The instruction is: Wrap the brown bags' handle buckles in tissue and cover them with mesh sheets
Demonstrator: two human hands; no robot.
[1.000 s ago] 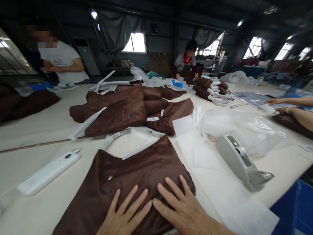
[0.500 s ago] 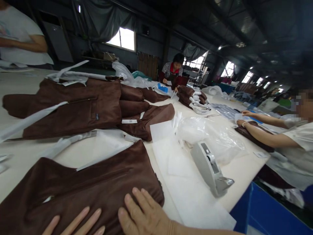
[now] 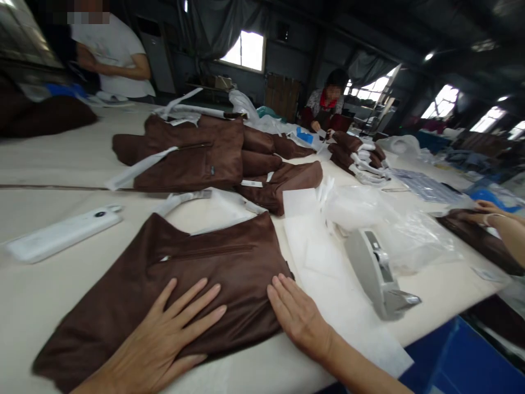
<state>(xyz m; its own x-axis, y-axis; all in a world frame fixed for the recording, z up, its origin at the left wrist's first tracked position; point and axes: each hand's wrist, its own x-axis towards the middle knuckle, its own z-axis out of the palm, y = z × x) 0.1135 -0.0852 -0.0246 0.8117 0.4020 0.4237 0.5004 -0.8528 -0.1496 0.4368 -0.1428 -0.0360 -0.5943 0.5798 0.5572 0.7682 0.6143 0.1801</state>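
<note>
A brown leather-look bag (image 3: 217,241) with a zipped pocket lies flat before me, its strap wrapped in white material at the top. My left hand (image 3: 164,334) rests on its lower front, fingers spread. At the bag's right edge, my right hand (image 3: 297,314) lies flat with straight fingers fairly close together, touching the side. White paper sheets (image 3: 328,295) are just right of the bag. On them and the table stands a grey tape dispenser (image 3: 375,273).
More brown bags (image 3: 188,153) with wrapped straps lie behind mine. Clear plastic bags (image 3: 394,224) spread beyond the dispenser. A white handheld device (image 3: 65,232) lies at left. Co-workers stand at far left and far side; another's hand (image 3: 488,210) touches a brown bag at right.
The view has swung left and down. My right hand has shifted to the bag's right edge; my left hand lies spread on its front. The white device has come into view.
</note>
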